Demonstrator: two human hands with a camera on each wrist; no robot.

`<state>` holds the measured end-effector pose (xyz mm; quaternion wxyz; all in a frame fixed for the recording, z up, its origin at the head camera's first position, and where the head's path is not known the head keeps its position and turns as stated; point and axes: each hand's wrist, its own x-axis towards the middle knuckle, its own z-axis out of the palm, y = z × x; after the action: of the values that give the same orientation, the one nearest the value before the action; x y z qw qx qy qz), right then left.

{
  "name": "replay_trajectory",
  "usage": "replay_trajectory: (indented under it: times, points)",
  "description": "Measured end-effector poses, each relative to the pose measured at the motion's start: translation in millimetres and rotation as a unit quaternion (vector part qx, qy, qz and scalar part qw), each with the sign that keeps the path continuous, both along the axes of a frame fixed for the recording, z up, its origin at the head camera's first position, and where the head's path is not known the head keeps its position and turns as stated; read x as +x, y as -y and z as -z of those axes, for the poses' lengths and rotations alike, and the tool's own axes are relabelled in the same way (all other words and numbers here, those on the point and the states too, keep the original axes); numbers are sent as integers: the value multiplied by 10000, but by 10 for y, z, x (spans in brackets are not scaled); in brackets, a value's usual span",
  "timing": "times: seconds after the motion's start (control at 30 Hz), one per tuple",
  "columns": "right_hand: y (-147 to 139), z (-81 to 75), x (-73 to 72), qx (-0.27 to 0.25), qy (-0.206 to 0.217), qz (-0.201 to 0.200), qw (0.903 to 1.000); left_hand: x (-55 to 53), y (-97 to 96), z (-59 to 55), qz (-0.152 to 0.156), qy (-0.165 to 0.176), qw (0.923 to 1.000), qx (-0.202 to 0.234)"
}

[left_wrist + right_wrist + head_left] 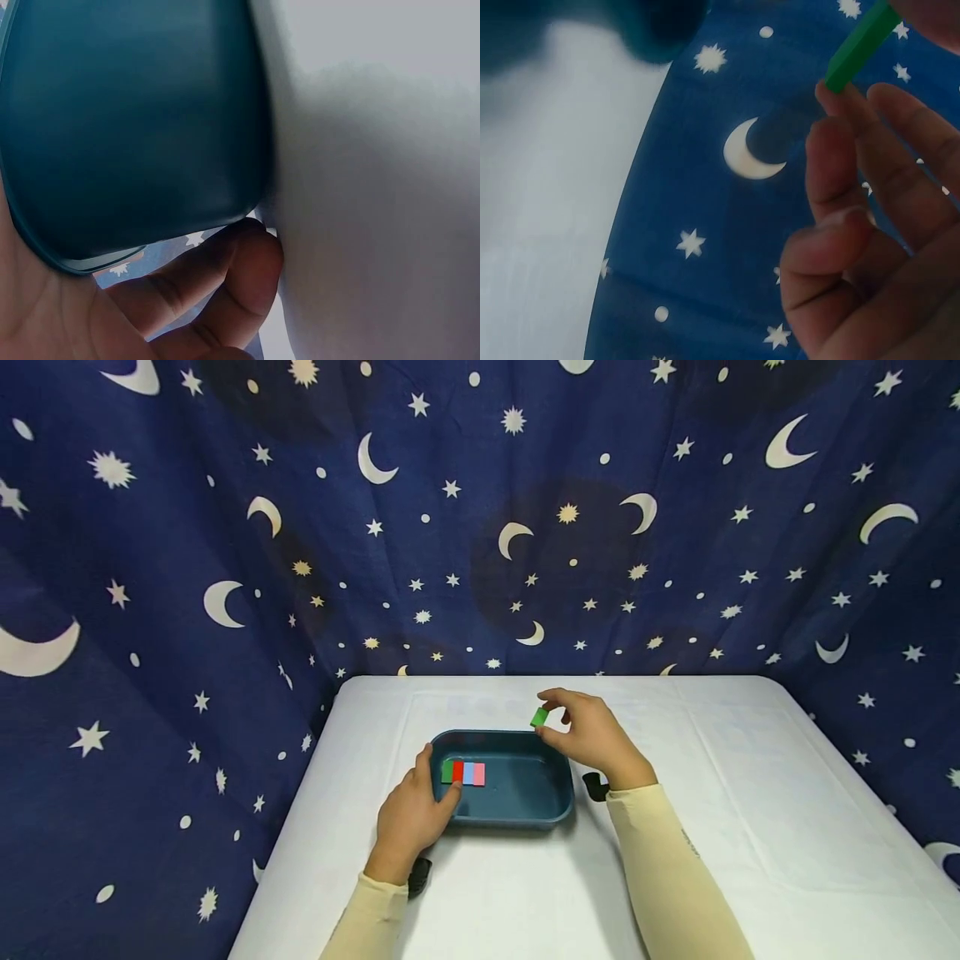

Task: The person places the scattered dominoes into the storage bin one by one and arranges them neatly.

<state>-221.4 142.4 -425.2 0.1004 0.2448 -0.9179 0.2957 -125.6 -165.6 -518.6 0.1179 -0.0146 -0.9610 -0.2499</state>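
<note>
1. Green block [539,717], just below and right of the frame's centre: pinched between thumb and fingertips of the right hand [588,731], near a teal tray [521,793].
2. Left hand [412,810] grips the tray's left end.
3. Four coloured blocks [468,772] lie side by side inside, left.

Green block [540,717], teal tray [525,781], white table [742,760], cream sleeves [671,868], navy star-patterned curtain [450,556]

I can read no words, brands or numbers in any of my three views. On the cream right sleeve [666,870] I make out a short dark mark like lettering [690,843], too small on my feed to decipher.
</note>
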Motion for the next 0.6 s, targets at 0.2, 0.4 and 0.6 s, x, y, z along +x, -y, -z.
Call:
replay_trajectory:
  times: [0.2,0.4,0.6]
  points:
    - [235,-11,-51,-56,-7,-159,9999,8,13,-1,-34,112,9999,-16]
    - [435,10,-77,-103,-63,-389,9992,4,18,-11,-112,174,9998,-31]
    - [605,75,-91,-138,-15,-637,9979,-5,9,-12,-163,200,9997,-47]
